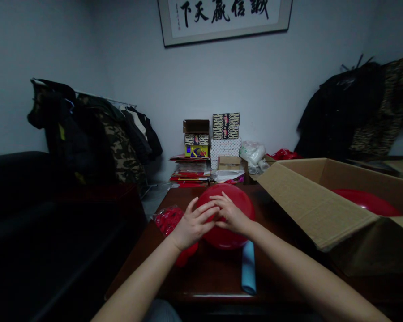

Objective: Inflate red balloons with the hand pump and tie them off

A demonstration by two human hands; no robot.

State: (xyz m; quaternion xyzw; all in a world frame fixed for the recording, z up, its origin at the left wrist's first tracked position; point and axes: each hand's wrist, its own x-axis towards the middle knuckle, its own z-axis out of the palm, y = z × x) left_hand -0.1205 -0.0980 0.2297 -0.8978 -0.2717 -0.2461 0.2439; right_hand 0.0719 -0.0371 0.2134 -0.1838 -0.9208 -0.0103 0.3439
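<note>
A round, inflated red balloon [237, 203] is in front of me, over the dark wooden table. My left hand [195, 222] and my right hand [231, 214] meet at its near side, with fingertips touching and overlapping. Both hands have bent fingers closed together at the balloon; the neck between them is hidden. Under my left wrist lies a small red object [187, 256], partly covered and blurred. A clear bag of red pieces [168, 219] rests left of the balloon. Near my right forearm, a light-blue tube [248, 268] lies on the table.
An open cardboard box [322, 214] on the right holds another red balloon [366, 200]. Behind the table [204, 281] are stacked boxes [225, 147], red flat packs [190, 176] and plastic bags [253, 154]. A black sofa [53, 250] borders the left; clothes [104, 134] hang behind it.
</note>
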